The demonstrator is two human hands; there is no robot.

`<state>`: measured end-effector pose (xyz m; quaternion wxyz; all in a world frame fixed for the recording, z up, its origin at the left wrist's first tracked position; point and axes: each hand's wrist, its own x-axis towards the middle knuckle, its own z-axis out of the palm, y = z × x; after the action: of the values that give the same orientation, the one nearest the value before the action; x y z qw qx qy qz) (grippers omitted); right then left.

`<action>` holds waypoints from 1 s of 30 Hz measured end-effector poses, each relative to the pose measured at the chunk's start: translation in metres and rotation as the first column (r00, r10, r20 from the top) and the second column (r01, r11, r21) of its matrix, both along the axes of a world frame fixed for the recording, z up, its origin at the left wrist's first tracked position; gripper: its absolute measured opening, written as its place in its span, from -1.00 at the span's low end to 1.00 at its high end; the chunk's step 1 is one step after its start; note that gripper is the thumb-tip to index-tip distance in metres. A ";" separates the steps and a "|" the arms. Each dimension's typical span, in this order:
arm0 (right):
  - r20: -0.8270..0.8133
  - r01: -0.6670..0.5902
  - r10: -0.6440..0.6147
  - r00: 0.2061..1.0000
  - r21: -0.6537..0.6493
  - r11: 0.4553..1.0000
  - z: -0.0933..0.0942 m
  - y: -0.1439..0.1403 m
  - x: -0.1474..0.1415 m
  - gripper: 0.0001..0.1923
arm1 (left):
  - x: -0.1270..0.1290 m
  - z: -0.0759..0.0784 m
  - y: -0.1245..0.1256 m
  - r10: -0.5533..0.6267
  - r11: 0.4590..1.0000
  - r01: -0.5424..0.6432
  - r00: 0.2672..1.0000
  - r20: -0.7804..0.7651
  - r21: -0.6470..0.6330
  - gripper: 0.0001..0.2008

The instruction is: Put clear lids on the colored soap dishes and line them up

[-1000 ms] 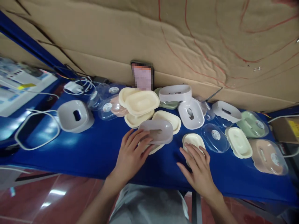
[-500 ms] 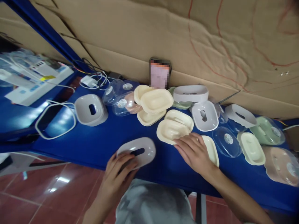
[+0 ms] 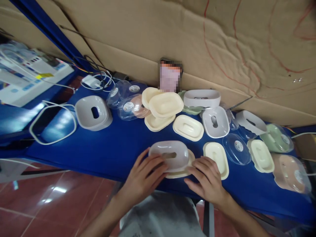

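A grey slotted soap-dish insert (image 3: 170,154) sits on a cream tray (image 3: 184,170) near the front edge of the blue table (image 3: 118,146). My left hand (image 3: 145,174) rests its fingers on the insert's near left side. My right hand (image 3: 208,179) touches the cream tray's right edge, fingers spread. Another cream tray (image 3: 216,155) lies just beyond my right hand.
More cream trays (image 3: 189,126), white slotted inserts (image 3: 216,121), clear lids (image 3: 237,148), green and pink covered dishes (image 3: 277,138) crowd the table's back and right. A grey insert (image 3: 92,113) and a white cable loop (image 3: 50,123) lie left. Cardboard wall (image 3: 172,36) stands behind.
The grey insert moved from the table's front left onto a cream tray, which my right hand drew toward the front edge. Both hands now sit together at that pair.
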<state>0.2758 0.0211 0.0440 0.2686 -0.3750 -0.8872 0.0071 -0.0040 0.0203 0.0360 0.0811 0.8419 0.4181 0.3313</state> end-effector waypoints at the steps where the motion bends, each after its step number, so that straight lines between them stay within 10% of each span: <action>1: 0.049 -0.010 0.010 0.999 0.001 1.000 0.001 0.000 0.003 -0.66 | 0.008 0.000 0.002 -0.046 0.999 0.046 0.999 -0.018 -0.003 -0.87; 16: 0.267 -0.122 0.142 0.953 -0.090 0.988 -0.009 -0.004 0.020 -0.58 | 0.027 -0.015 -0.018 -0.151 0.988 0.146 0.972 -0.181 -0.041 -0.64; 20: 0.284 0.104 -0.071 0.956 -0.100 0.990 -0.006 -0.006 0.031 -0.54 | 0.020 -0.017 -0.015 -0.092 0.993 0.084 0.991 -0.094 -0.082 -0.67; 25: 0.223 0.688 -0.670 0.708 -0.006 0.725 -0.010 0.002 0.090 -0.37 | 0.007 -0.012 -0.005 -0.042 0.977 0.046 0.999 0.022 -0.206 -0.68; 30: 0.194 0.783 -0.759 0.622 -0.120 0.611 -0.016 0.003 0.150 -0.32 | 0.011 -0.009 0.000 -0.117 0.947 0.137 0.990 0.083 -0.290 -0.70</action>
<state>0.4259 0.0244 0.0281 0.1526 -0.7441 -0.6488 -0.0468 0.0071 0.0203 0.0269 0.2402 0.8345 0.4048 0.2863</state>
